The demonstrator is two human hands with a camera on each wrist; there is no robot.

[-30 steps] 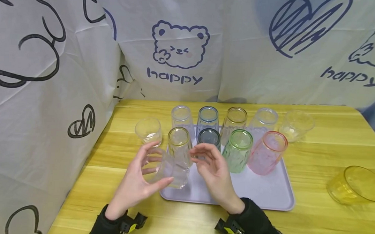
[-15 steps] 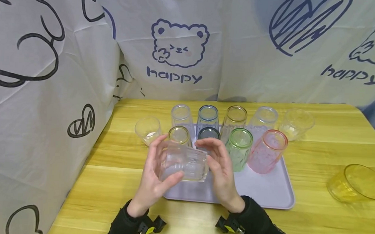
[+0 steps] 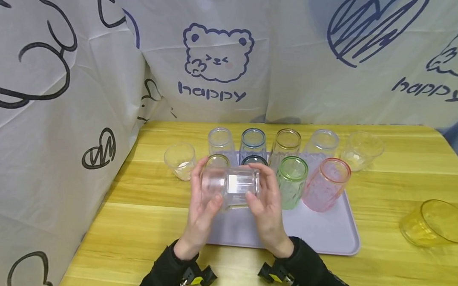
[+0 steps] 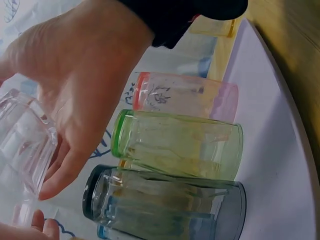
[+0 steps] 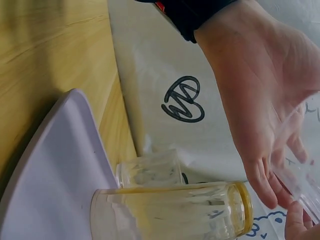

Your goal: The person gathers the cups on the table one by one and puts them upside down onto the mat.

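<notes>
A clear glass (image 3: 232, 188) lies on its side in the air over the tray's front left, between both hands. My left hand (image 3: 203, 210) grips its left end, thumb across the near side and fingers behind. The right hand (image 3: 266, 208) holds the thick right end, its thumb on the near side. In the left wrist view, the faceted end of the clear glass (image 4: 25, 135) shows beside the right palm. The right wrist view catches part of the clear glass (image 5: 300, 170) at the left hand's fingers. Behind the hands, a yellow-rimmed glass (image 3: 217, 161) and a dark glass (image 3: 255, 161) are partly hidden.
A lilac tray (image 3: 317, 236) bears several upturned glasses, among them green (image 3: 292, 186), pink (image 3: 325, 187) and blue (image 3: 253, 140). Clear cups stand left (image 3: 180, 158) and right (image 3: 361, 151) of it. A yellow glass (image 3: 434, 224) tilts at the far right of the table.
My left hand has moved right with the clear glass and levelled it. The right hand, earlier apart from the glass, now holds its right end. The glasses on the tray stay put.
</notes>
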